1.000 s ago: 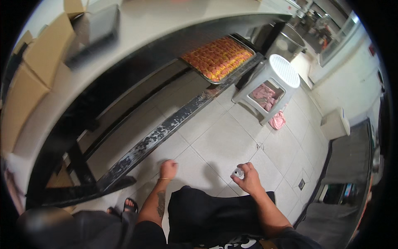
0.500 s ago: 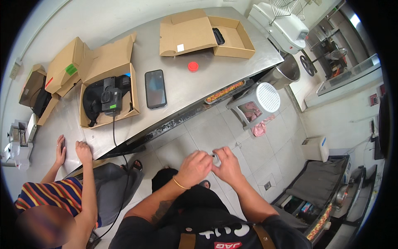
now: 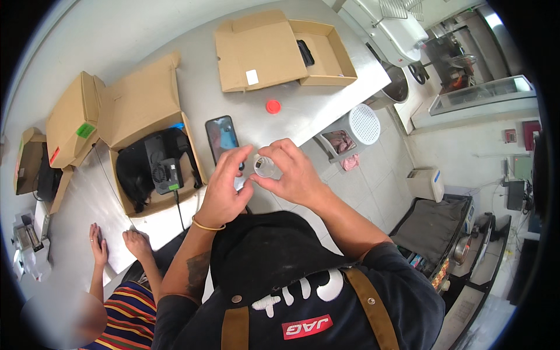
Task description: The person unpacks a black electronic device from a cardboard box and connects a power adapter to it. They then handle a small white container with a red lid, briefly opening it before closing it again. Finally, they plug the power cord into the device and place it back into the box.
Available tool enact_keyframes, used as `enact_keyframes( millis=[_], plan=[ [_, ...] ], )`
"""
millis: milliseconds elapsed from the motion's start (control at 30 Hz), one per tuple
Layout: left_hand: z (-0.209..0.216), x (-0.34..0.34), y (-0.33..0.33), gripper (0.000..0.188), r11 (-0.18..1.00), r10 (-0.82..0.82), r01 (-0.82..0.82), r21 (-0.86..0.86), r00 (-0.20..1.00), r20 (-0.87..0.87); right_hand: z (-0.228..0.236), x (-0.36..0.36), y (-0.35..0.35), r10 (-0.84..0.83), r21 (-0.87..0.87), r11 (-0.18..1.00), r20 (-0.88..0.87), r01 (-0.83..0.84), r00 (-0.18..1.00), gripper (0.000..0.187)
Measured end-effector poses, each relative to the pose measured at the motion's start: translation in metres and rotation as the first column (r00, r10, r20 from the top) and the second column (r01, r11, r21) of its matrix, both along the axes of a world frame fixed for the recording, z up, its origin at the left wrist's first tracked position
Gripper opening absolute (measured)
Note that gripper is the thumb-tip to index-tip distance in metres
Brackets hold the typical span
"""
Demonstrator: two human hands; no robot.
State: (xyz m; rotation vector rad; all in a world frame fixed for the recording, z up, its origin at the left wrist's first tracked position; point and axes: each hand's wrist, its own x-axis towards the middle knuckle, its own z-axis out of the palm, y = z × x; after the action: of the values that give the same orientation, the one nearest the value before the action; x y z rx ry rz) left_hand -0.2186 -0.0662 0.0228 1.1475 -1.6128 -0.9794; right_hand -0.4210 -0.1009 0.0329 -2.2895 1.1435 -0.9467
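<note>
A small clear plastic container (image 3: pixel 265 169) with a round open mouth and something small and dark visible in it is gripped between the thumb and fingers of my right hand (image 3: pixel 294 178). Beside it, my left hand (image 3: pixel 224 186) has its thumb and fingers apart in a curve, with nothing visible between them. Both hands are over the near edge of the metal table. A dark smartphone (image 3: pixel 221 135) lies just beyond my left hand and is partly hidden by it. Farther back on the table sits a red round lid (image 3: pixel 273 107).
An open cardboard box (image 3: pixel 201 169) with black strapped equipment stands left; another open box (image 3: pixel 262 55) lies at the back. A person's hands (image 3: pixel 138 245) rest on the table at left. A white stool (image 3: pixel 364 125) and an open suitcase (image 3: pixel 431 227) are at right.
My hands have moved forward from above the floor to the table's edge and come apart. The clear container now shows in my right hand. The view has shifted.
</note>
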Motion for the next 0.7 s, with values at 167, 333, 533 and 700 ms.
enact_keyframes(
  millis=[167,333,533,700],
  plan=[
    [-0.003,0.010,-0.030,0.068,0.998,0.055,-0.054,-0.034,0.997,0.045,0.018,0.026,-0.039,0.120,0.098,0.987,0.102,-0.130,0.988,0.057],
    [-0.025,0.011,-0.039,0.049,0.943,0.262,-0.251,0.219,0.965,-0.023,-0.022,-0.004,-0.095,-0.021,0.433,0.902,0.052,-0.003,0.998,0.073],
    [-0.018,0.006,-0.034,0.049,0.813,0.504,-0.397,0.426,0.846,-0.175,-0.096,-0.051,-0.187,0.100,0.254,0.967,-0.488,0.032,0.867,0.069],
    [-0.020,-0.016,-0.018,0.056,0.793,0.514,-0.402,0.458,0.846,-0.146,-0.092,-0.038,-0.209,0.423,0.388,0.867,-0.248,-0.311,0.872,0.054]
  ],
)
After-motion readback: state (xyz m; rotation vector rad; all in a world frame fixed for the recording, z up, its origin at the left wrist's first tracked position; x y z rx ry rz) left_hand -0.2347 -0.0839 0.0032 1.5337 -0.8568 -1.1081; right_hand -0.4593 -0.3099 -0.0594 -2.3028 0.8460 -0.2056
